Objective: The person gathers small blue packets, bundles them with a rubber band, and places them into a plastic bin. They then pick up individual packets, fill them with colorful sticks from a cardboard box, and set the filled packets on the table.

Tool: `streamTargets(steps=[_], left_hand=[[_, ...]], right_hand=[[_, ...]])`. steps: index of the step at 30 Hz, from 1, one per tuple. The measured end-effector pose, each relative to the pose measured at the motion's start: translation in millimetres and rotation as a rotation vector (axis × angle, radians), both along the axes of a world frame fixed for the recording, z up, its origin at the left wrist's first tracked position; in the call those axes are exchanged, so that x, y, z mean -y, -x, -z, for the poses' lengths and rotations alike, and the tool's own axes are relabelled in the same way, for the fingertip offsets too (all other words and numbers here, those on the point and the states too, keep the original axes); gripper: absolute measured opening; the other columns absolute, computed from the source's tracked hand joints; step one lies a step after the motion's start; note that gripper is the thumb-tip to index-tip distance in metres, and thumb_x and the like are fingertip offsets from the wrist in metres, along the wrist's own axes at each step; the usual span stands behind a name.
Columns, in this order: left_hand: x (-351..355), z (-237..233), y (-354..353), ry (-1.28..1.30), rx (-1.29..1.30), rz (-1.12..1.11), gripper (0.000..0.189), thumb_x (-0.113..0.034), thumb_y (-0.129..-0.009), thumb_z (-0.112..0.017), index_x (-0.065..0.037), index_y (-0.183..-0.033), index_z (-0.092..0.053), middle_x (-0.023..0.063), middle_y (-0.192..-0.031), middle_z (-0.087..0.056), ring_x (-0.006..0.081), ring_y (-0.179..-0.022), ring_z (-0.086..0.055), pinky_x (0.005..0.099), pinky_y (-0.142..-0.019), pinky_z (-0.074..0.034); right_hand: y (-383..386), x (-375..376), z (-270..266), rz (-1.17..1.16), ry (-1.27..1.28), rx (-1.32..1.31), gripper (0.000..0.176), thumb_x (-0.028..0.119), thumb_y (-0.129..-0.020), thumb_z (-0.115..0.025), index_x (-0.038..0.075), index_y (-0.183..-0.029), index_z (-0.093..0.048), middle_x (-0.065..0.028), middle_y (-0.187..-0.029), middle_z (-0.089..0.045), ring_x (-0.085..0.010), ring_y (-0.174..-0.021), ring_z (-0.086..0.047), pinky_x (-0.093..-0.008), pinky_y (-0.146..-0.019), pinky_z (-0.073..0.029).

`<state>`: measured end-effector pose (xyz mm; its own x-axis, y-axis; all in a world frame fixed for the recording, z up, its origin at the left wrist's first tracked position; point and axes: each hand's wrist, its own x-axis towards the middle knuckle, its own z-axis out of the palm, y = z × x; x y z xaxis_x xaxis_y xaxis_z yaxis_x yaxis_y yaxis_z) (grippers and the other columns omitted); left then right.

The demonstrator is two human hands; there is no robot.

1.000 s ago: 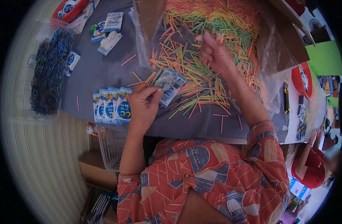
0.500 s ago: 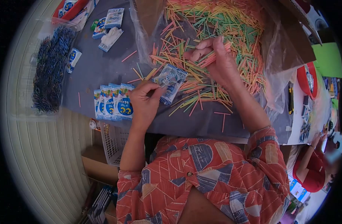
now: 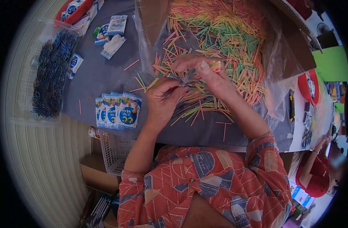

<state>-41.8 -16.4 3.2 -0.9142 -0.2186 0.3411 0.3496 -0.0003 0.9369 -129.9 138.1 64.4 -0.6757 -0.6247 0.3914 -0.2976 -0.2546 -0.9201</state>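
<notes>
My left hand (image 3: 164,99) pinches a small blue-and-white printed packet (image 3: 180,80) by its edge, just above the grey table cloth (image 3: 105,76). My right hand (image 3: 206,72) holds a small bunch of coloured sticks (image 3: 215,65) and meets the left hand at the packet's mouth. Both hands hover over the near edge of a big heap of loose coloured sticks (image 3: 223,34) spilling from a clear plastic bag. The packet is mostly hidden by my fingers.
A fanned row of filled packets (image 3: 119,110) lies left of my left hand. A clear tray of dark blue pieces (image 3: 50,72) sits far left. More packets (image 3: 115,24) lie at the back. A white basket (image 3: 115,150) hangs below the table edge. A person in red (image 3: 314,171) sits right.
My right hand came back from the stick heap with a bunch of sticks and joined the left hand at the packet. The left hand lifted the packet slightly to the right.
</notes>
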Motion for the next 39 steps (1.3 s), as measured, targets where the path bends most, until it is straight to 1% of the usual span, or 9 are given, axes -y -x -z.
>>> streamTargets(steps=[8, 15, 19, 21, 24, 29, 32, 38, 39], left_hand=[[-18, 6, 17, -0.152, -0.069, 0.047, 0.013, 0.003, -0.083, -0.075, 0.003, -0.093, -0.068, 0.0051, -0.087, -0.065, 0.0114, -0.076, -0.062, 0.0253, -0.067, -0.05], [2, -14, -14, 0.127, -0.086, -0.1, 0.006, 0.004, -0.093, -0.06, 0.004, -0.098, -0.062, 0.009, -0.083, -0.064, 0.0119, -0.075, -0.059, 0.0263, -0.065, -0.047], [54, -8, -84, 0.488, -0.061, -0.393, 0.013, 0.004, -0.09, -0.061, 0.003, -0.102, -0.062, 0.0126, -0.084, -0.063, 0.0237, -0.073, -0.06, 0.0347, -0.071, -0.048], [75, -6, -103, 1.149, 0.152, -0.581, 0.02, 0.003, -0.085, -0.065, 0.0, -0.105, -0.063, 0.013, -0.091, -0.063, 0.0322, -0.085, -0.059, 0.0439, -0.082, -0.046], [62, -24, -83, 1.266, 0.068, -0.824, 0.024, -0.002, -0.081, -0.069, -0.002, -0.104, -0.065, 0.0118, -0.1, -0.061, 0.0327, -0.093, -0.056, 0.0485, -0.084, -0.042], [19, -26, -47, 1.056, -0.019, -0.283, 0.028, -0.014, -0.078, -0.075, -0.003, -0.102, -0.066, 0.0092, -0.098, -0.057, 0.0305, -0.089, -0.055, 0.0469, -0.08, -0.044], [7, -6, -27, 1.136, 0.12, -0.168, 0.027, -0.019, -0.078, -0.074, -0.003, -0.099, -0.066, 0.0094, -0.095, -0.058, 0.0291, -0.088, -0.058, 0.0427, -0.075, -0.049], [-2, -3, -28, 1.256, 0.128, -0.194, 0.022, -0.014, -0.079, -0.071, -0.002, -0.096, -0.066, 0.0102, -0.094, -0.06, 0.0292, -0.081, -0.06, 0.0404, -0.059, -0.052], [-1, -4, -27, 1.257, 0.128, -0.193, 0.022, -0.014, -0.079, -0.071, -0.002, -0.096, -0.066, 0.0102, -0.094, -0.06, 0.0292, -0.081, -0.06, 0.0404, -0.059, -0.052]], right_hand=[[2, 1, -10, 0.147, 0.017, 0.252, 0.049, 0.046, -0.103, -0.045, 0.005, -0.124, -0.063, -0.0097, -0.112, -0.069, -0.0188, -0.104, -0.064, -0.0316, -0.087, -0.051], [-2, -10, -10, 0.12, 0.106, 0.223, 0.041, 0.034, -0.103, -0.052, -0.001, -0.123, -0.063, -0.0107, -0.109, -0.069, -0.0171, -0.099, -0.064, -0.0324, -0.089, -0.051], [25, -22, -6, 0.077, -0.415, -0.021, 0.022, 0.018, -0.096, -0.061, 0.001, -0.109, -0.068, -0.008, -0.102, -0.07, -0.0175, -0.094, -0.064, -0.0346, -0.088, -0.049], [67, -20, 4, 0.297, -0.814, -0.885, 0.015, 0.012, -0.088, -0.064, 0.004, -0.1, -0.069, -0.011, -0.096, -0.068, -0.027, -0.092, -0.063, -0.041, -0.093, -0.048], [138, 4, 11, 0.557, -1.008, -1.049, 0.015, 0.012, -0.084, -0.064, 0.006, -0.096, -0.069, -0.0137, -0.1, -0.065, -0.0335, -0.104, -0.058, -0.0512, -0.095, -0.045], [232, 61, 25, 0.671, -1.141, -1.081, 0.02, 0.017, -0.083, -0.063, 0.008, -0.1, -0.069, -0.0113, -0.111, -0.065, -0.0315, -0.113, -0.054, -0.0584, -0.094, -0.042], [267, 82, 45, 0.793, -1.161, -1.24, 0.02, 0.019, -0.083, -0.063, 0.01, -0.098, -0.071, -0.0091, -0.113, -0.065, -0.0286, -0.116, -0.053, -0.0574, -0.094, -0.043], [314, 106, 77, 0.493, -1.39, -1.038, 0.03, 0.022, -0.094, -0.046, 0.013, -0.115, -0.066, -0.0153, -0.127, -0.06, -0.0339, -0.122, -0.052, -0.0614, -0.095, -0.042], [317, 107, 73, 0.558, -1.308, -1.04, 0.03, 0.024, -0.094, -0.046, 0.012, -0.114, -0.065, -0.0143, -0.12, -0.063, -0.0317, -0.116, -0.056, -0.0551, -0.094, -0.045]])
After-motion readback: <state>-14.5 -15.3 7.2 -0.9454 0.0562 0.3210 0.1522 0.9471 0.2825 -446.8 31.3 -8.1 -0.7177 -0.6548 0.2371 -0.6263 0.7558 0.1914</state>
